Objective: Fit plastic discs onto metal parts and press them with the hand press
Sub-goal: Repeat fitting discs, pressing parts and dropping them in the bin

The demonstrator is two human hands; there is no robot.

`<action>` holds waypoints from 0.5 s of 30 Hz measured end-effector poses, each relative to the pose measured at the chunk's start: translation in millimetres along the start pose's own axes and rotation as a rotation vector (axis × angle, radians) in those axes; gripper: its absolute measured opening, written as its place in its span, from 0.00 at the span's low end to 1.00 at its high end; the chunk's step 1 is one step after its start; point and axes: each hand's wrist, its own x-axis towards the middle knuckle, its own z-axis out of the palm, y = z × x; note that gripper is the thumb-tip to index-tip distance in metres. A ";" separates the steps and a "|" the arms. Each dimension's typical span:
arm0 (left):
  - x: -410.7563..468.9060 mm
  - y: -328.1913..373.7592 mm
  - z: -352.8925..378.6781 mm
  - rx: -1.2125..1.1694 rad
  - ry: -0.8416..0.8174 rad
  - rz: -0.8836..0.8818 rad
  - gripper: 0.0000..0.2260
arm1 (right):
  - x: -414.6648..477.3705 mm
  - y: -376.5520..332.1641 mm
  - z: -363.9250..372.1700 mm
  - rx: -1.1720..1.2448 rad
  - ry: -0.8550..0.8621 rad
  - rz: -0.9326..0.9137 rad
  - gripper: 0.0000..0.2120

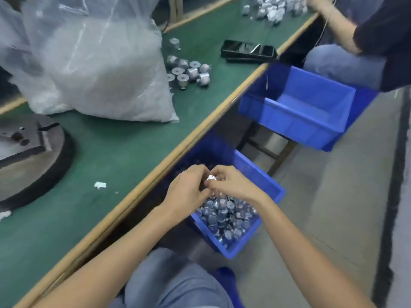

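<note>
Small silvery metal part [210, 178] is held above the blue bin [274, 193] of similar parts, pinched between the left hand [189, 188] and right hand [232, 185]. Curled fingers hide most of it, and blur obscures whether a disc is fitted.

Bare bench [106, 156] lies open between press base [33, 165] and bag [100, 70]

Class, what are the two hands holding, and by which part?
The left hand and right hand together pinch one small metal part; the exact place is blurred.
</note>
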 end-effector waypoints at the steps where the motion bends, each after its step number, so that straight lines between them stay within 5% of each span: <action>1: 1.7 -0.1 8.6 0.045 -0.036 -0.005 0.15 | 1.3 16.2 1.7 -0.012 0.019 0.043 0.03; 8: 0.0 -4.5 32.7 0.155 -0.090 -0.015 0.14 | 13.3 107.1 21.4 -0.302 0.063 0.347 0.15; 15: -6.4 -10.4 18.7 0.120 -0.033 0.006 0.13 | 16.6 97.7 19.8 -0.256 0.238 0.251 0.11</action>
